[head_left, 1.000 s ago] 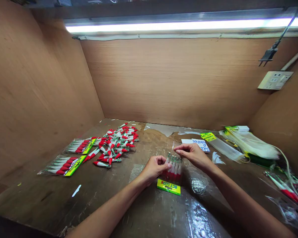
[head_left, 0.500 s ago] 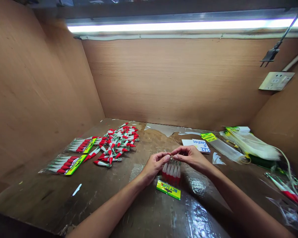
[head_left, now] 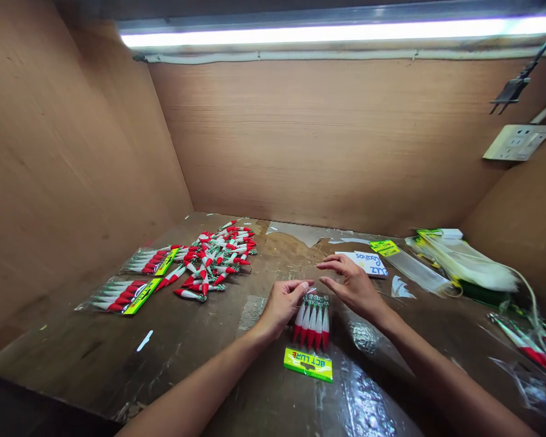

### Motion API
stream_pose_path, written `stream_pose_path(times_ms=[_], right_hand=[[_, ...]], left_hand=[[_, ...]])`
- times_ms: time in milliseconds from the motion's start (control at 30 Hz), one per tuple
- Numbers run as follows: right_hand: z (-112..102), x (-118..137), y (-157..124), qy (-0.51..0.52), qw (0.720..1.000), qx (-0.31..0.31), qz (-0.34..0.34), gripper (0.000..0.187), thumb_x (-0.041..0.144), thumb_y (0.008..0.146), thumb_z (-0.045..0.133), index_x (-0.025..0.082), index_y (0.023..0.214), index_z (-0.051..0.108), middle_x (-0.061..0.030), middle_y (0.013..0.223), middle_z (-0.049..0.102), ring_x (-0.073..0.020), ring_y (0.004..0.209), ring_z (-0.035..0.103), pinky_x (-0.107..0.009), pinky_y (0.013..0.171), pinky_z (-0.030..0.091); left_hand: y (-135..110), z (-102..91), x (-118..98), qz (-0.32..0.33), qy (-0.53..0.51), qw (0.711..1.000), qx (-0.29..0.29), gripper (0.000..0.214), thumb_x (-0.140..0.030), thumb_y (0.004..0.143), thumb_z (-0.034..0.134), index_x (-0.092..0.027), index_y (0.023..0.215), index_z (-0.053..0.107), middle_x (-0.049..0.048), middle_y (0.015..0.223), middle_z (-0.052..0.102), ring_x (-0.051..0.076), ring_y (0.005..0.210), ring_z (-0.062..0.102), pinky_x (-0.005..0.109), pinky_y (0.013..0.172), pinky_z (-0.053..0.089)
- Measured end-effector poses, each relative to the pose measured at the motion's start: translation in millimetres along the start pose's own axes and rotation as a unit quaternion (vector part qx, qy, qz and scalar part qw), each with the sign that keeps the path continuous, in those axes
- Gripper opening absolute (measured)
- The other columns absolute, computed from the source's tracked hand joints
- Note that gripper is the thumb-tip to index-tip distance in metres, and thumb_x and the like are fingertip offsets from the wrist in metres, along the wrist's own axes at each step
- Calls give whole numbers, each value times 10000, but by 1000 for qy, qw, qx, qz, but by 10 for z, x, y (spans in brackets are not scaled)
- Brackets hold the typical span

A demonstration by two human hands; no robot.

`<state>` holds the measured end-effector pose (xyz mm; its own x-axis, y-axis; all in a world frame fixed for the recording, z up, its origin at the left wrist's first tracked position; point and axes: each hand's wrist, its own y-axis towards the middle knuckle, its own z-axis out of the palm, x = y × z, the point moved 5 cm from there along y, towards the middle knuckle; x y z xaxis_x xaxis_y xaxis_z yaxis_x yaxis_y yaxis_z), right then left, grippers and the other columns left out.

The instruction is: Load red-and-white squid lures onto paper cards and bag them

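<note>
Several red-tipped lures (head_left: pixel 311 325) in a labelled packet (head_left: pixel 308 363); left grip (head_left: pixel 279 306) pinched on its clear end, right grip (head_left: pixel 355 287) spread.

The only camera sits on the person's head, looking forward and down across the tabletop (head_left: pixel 95 358) toward the back wall (head_left: pixel 300 139). It is near enough to show the left hand (head_left: pixel 282 306) and right hand (head_left: pixel 355 288) whole, just below centre.

The bagged lures (head_left: pixel 311 331) are white and red, the card (head_left: pixel 308 360) yellow and green.
</note>
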<state>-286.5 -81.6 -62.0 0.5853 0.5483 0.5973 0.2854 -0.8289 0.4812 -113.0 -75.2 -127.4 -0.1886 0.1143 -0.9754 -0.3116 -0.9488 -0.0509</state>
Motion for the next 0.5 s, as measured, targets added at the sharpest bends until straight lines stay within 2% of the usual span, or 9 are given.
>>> stream_pose_path(times_ms=[67,133,233,300,400,500], right_hand=[[-24,152,-27,-63,996,-30,-64,214,245,890,649,258,1095,711,-67,1205,560,-212,1140,511,-378,984,416],[-14,262,-59,-97,991,-32,-91,213,249,914,624,261,1109,709,-73,1214,554,-219,1138,499,-384,967,426],[38,332,-95,-126,986,-4,-105,203,269,939,597,244,1108,706,-80,1155,584,-223,1076,510,-381,915,447],[72,334,-108,-132,986,21,-104,197,266,948,584,225,1102,700,-74,1094,608,-213,1017,526,-366,879,453],[87,337,-120,-142,984,44,-94,187,257,960,559,205,1080,693,-61,1047,623,-190,950,550,-338,845,453],[80,402,-140,-165,979,69,-95,180,252,968,532,209,1035,693,-49,1028,631,-175,918,573,-312,818,447]], left_hand=[[8,-11,5,20,25,999,-6,576,-545,820,715,-94,1178,690,130,1007,667,214,840,605,243,663,447],[6,-9,-15,55,48,997,-4,527,-507,849,698,-100,1184,692,129,1057,666,228,885,608,262,715,460],[-28,25,-74,105,95,990,9,460,-438,905,647,-121,1238,666,129,1165,639,271,1006,609,312,831,476],[-73,55,-133,131,147,980,9,409,-392,938,600,-137,1252,658,118,1179,634,280,1023,613,325,855,476],[-161,119,-242,165,232,959,13,331,-309,960,536,-168,1219,685,84,1088,670,251,933,630,298,804,462],[-241,171,-322,184,302,935,19,287,-241,954,491,-182,1091,736,49,912,681,213,803,614,267,722,411]])
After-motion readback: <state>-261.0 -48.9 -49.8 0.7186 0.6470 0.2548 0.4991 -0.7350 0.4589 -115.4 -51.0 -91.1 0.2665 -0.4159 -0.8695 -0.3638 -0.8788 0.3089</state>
